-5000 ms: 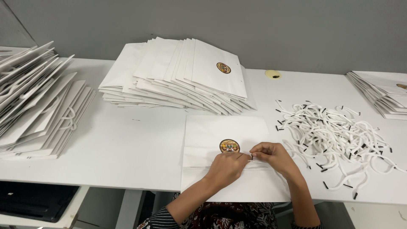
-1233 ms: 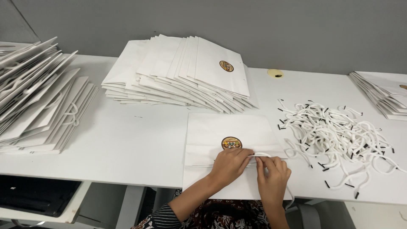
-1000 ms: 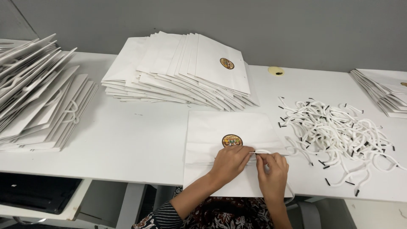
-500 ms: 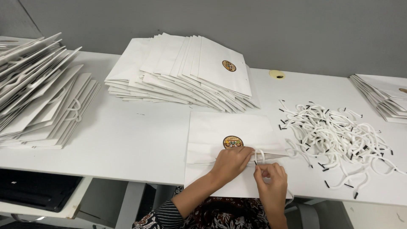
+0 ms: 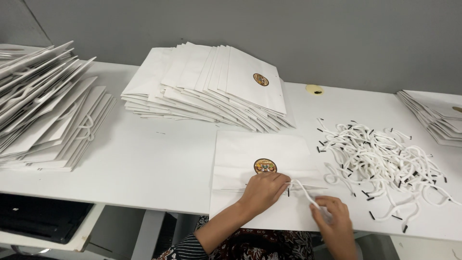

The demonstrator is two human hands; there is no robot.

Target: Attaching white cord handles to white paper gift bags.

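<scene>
left hand (image 5: pixel 262 191): fingers curled and pressed down on the flat white paper bag (image 5: pixel 250 154), fingertips gathered at the fold line where the white cord handle (image 5: pixel 302 188) meets the paper. whether they pinch the cord's end or only pin the paper, i cannot tell; the contact point is hidden under the knuckles.

right hand (image 5: pixel 334 219): fingers closed narrowly on the same cord, further along it, near the table's front edge. the grip looks like a pinch between thumb and forefinger.

key relation: the cord runs taut-ish between the two hands, its long axis slanting from the left hand's fingertips down and to the right into the right hand. a black tip shows on the cord just beside the left fingertips. the left hand is the nearer one to the point where cord meets bag; the right hand lies off that point, toward me and to the right.

the bag lies flat directly in front of me, long edge across, with a round orange-and-brown sticker (image 5: pixel 265 166) just above the left hand.

surroundings: a loose heap of black-tipped white cords (image 5: pixel 385 159) to the right of the bag, near the right hand. a fanned stack of flat bags (image 5: pixel 207 86) behind the work. a stack of bags with cords fitted (image 5: pixel 48 120) at far left, another bag stack (image 5: pixel 433 115) at far right. all on a white table (image 5: pixel 144 159).
</scene>
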